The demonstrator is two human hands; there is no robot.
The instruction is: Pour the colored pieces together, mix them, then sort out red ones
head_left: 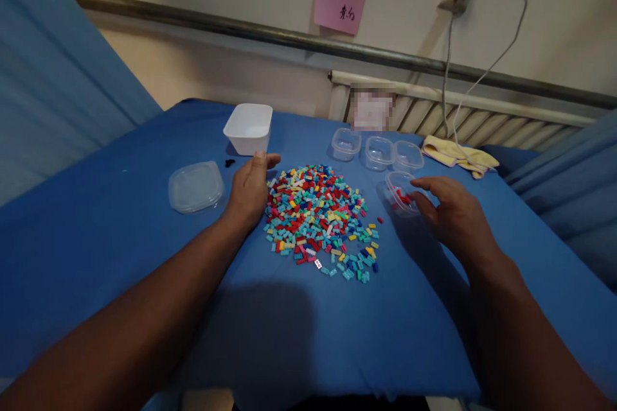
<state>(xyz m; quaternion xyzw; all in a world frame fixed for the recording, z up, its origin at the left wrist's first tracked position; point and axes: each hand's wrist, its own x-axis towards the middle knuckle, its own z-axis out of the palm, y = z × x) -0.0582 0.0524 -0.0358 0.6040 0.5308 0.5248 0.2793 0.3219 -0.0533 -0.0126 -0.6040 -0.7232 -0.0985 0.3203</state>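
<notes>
A wide pile of small toy building bricks in red, light blue, yellow, white and pink lies spread on the blue-covered table. My left hand rests on its side against the pile's left edge, fingers stretched out and nothing seen in it. Over at the right, my right hand is at the rim of a small clear plastic container. Its thumb and forefinger are apart above the rim, with no brick visible between them. Several red bricks lie inside that container. One loose red brick sits between pile and container.
Behind stand three more clear containers. A white tub is at the back left, near a stack of clear lids and a small black object. A yellow cloth lies by the radiator, under a hanging white cable.
</notes>
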